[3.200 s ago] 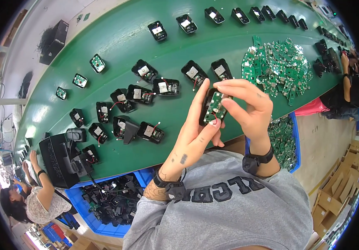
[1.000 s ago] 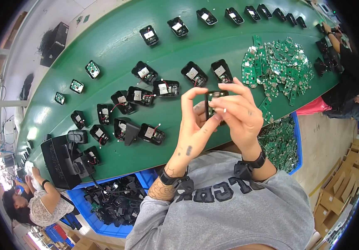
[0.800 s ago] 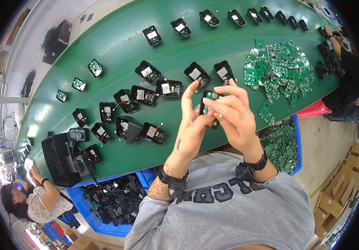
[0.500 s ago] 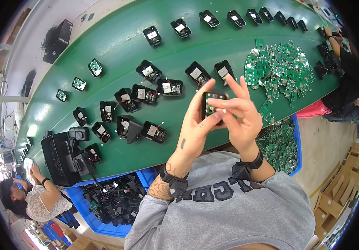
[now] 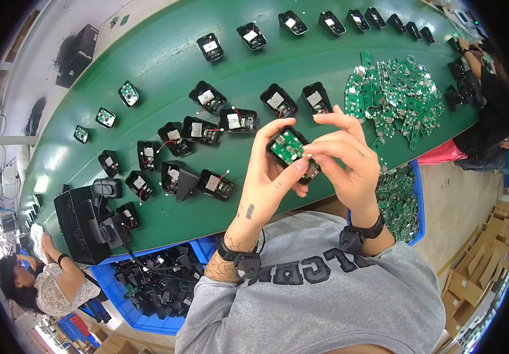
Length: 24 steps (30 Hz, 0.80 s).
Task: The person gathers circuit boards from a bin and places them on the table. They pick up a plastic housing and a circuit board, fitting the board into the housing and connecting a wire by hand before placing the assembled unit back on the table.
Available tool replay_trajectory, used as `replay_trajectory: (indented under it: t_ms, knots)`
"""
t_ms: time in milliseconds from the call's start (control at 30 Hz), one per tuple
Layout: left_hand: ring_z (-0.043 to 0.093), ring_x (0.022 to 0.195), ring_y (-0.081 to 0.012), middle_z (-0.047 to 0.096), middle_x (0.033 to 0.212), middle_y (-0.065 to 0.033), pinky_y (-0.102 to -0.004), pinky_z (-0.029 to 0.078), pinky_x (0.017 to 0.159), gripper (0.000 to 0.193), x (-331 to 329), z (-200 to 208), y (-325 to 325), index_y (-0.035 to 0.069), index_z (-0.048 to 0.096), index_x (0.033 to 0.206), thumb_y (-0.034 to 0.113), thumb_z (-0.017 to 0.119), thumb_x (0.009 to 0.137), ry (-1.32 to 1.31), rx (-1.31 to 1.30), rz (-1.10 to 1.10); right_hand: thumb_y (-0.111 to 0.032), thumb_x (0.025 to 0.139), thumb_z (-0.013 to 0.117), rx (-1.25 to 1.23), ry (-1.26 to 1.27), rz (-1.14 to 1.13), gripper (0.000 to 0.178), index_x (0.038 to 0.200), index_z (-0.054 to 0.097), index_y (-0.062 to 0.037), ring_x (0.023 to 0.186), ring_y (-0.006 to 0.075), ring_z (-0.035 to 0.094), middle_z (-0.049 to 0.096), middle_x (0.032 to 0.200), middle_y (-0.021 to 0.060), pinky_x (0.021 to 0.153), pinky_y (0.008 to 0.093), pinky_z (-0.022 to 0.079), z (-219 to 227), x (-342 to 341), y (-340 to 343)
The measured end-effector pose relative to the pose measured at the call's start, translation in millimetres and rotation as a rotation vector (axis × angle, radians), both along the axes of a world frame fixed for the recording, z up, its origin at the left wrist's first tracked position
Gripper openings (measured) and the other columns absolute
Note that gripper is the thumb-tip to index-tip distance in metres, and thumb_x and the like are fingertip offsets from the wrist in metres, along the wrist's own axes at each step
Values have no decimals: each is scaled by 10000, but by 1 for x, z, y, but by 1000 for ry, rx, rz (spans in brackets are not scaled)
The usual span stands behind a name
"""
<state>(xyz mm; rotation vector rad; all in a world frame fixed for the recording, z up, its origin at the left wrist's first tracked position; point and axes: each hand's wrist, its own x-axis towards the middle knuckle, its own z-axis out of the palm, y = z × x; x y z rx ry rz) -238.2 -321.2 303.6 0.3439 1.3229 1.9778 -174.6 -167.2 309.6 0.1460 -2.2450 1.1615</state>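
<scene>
Green matte surface point(image 5: 166, 53), long and curved by the lens, carrying rows of small black open casings. Above its near edge, both hands hold one black plastic case point(image 5: 293, 152), rounded-rectangular, open face up showing a green circuit board. Long axis runs from upper left to lower right. Left hand point(image 5: 272, 177) grip wrapped around the case's left side; right hand point(image 5: 343, 156) grip pinched at its lower right end. Loose pile of green boards point(image 5: 396, 97) toward the right end.
</scene>
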Motion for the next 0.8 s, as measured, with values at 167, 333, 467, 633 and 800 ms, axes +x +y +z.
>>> replay_trajectory:
  t_ms: [167, 333, 467, 633, 800]
  knots:
    - [631, 988, -290, 555, 1155, -195, -380, 607, 692, 491, 1, 4, -5, 124, 295, 1285, 21, 510, 856, -142, 146, 6, -48, 809, 666, 137, 35, -96, 76, 875, 686, -80, 1115, 306, 570, 692, 836, 42, 1071, 572, 297, 1, -1, 2]
    - [580, 1060, -216, 501, 1233, -188, -343, 573, 807, 376, 6, 0, -3, 89, 327, 1183, -31, 514, 879, 126, 148, 168, -68, 816, 669, 246, 56, -119, 54, 864, 681, -89, 1139, 323, 553, 690, 904, 49, 1075, 569, 285, 8, -1, -5]
    - [556, 1081, -194, 494, 1258, -182, -282, 533, 800, 362, 4, -18, -4, 67, 392, 1183, -28, 540, 867, 425, 134, 265, -98, 819, 670, 304, 40, -161, 41, 860, 668, -92, 1223, 362, 476, 635, 1071, 74, 1064, 523, 290, 8, 0, -10]
    - [587, 966, -134, 581, 1202, -118, -211, 473, 630, 360, 3, -10, 0, 32, 619, 1155, -31, 598, 801, 741, -115, 422, -90, 809, 649, 317, -62, -191, 45, 833, 611, -87, 1306, 387, 365, 544, 1186, 99, 1058, 485, 262, 7, 0, -22]
    - [548, 1140, -219, 568, 1231, -157, -306, 474, 901, 359, 7, -6, -1, -23, 580, 1181, -48, 576, 823, 752, -121, 393, -69, 783, 639, 311, -75, -198, 74, 805, 569, -81, 1327, 387, 329, 519, 1221, 112, 1064, 479, 245, 8, -2, -24]
